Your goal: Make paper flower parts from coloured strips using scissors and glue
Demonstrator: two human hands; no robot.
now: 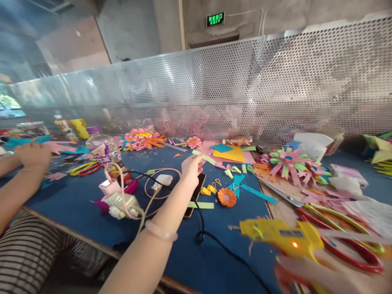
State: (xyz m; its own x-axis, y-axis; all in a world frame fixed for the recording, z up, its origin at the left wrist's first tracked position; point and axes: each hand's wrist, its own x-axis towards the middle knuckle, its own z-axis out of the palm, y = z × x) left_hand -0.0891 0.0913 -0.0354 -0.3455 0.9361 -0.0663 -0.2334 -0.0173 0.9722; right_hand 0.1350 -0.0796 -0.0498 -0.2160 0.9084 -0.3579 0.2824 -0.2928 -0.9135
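Observation:
My left hand [191, 168] reaches over the blue table, a bracelet on its wrist. Its fingers are pinched at a light green paper strip [208, 159]. Beneath the forearm lie a dark phone [200, 183] and another green strip [204, 205]. At the lower right, my right hand [309, 271], blurred, grips a yellow glue gun [278, 236]; an orange light glows on it and its nozzle points left. Between the hands are an orange paper flower [227, 197], blue strips [257, 192] and small yellow paper pieces [208, 190].
Scissors [339, 241] lie at the right beside a multicoloured paper flower [294, 165]. Cables and a power strip [122, 203] are left of my arm, near a plastic jar [102, 145]. Another person's hands [33, 157] rest at far left. A perforated metal screen [196, 90] stands behind.

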